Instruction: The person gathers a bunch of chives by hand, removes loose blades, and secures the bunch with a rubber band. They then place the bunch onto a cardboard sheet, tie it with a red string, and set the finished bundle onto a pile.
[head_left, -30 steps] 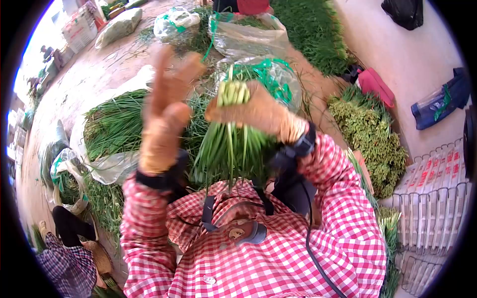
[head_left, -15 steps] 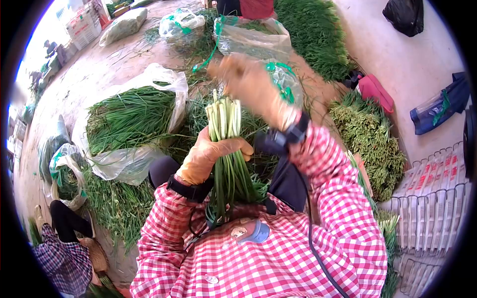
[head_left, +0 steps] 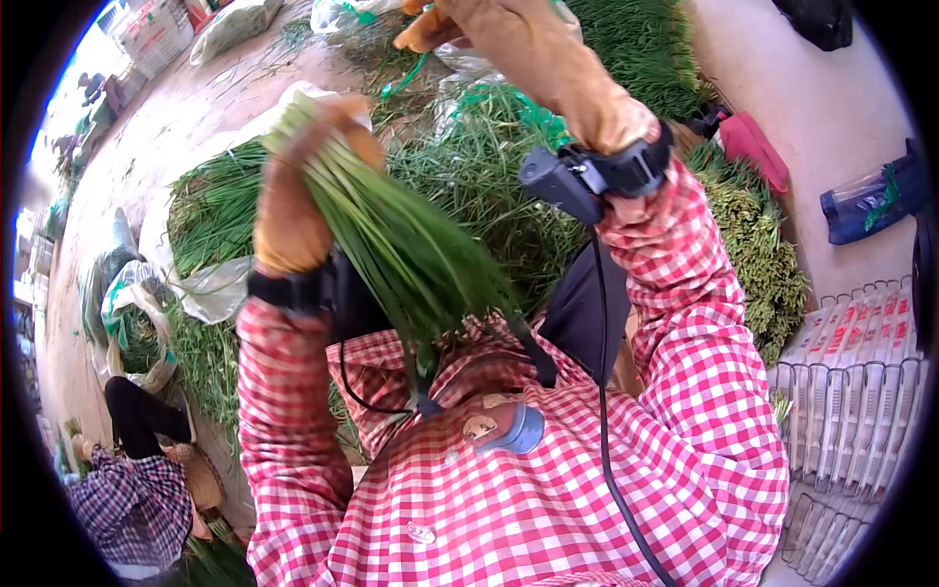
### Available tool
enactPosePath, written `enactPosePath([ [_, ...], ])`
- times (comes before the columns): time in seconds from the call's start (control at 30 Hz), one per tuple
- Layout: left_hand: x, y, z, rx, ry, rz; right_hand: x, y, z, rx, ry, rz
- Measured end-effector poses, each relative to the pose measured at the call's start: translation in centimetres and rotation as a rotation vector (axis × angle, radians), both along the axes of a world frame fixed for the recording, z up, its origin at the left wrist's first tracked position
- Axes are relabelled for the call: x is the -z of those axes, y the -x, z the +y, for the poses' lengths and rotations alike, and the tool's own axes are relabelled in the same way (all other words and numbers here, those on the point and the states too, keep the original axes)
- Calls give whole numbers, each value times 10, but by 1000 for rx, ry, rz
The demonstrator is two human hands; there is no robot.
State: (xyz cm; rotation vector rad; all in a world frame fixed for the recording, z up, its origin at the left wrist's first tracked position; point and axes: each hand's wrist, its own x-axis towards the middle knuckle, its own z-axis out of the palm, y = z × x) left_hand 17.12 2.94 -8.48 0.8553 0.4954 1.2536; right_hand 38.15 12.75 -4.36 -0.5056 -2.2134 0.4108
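My left hand [head_left: 293,210], in a tan glove and blurred by motion, is closed around a bunch of garlic chives [head_left: 401,240]. The pale cut ends stick out above the fist at the upper left. The long green leaves fan down to the right, towards my checked shirt. My right hand [head_left: 518,49], gloved too, is raised at the top edge over a heap of loose green leaves [head_left: 479,176]. Its visible fingers are apart and nothing shows in them, though the frame's edge cuts part of it off. Dark straps circle both wrists, a small device on the right one.
At left, a plastic bag [head_left: 210,298] lies open under more chives [head_left: 210,215]. Green stacks [head_left: 641,68] and bud-tipped stalks [head_left: 753,264] line the right, beside white crates [head_left: 851,391]. Another person [head_left: 137,504] sits at lower left.
My left hand has swung up and left with the chives, which now tilt with their leaves to the lower right. My right hand has moved up and away from the bunch's cut ends.
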Motion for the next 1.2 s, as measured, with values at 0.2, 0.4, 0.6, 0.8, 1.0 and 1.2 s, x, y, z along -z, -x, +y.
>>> enactPosePath([
  [0.2, -49, 86, 26, -403, -245, -153, 55, 12, -108, 454, 402, -630],
  [0.4, -19, 177, 43, -537, -289, -249, 147, -93, -60, 771, 480, -736],
  [0.6, 2, 201, 85, -798, -147, -238, 87, -109, -81, 813, 538, -740],
  [0.8, -22, 108, 132, -692, -157, -186, 19, -60, -122, 669, 319, -70],
  [1.0, -32, 26, 179, -50, -374, -374, -14, -17, -121, 660, -131, -136],
  [1.2, -47, -12, 184, -118, -256, -435, 105, -27, -119, 809, 345, -442],
])
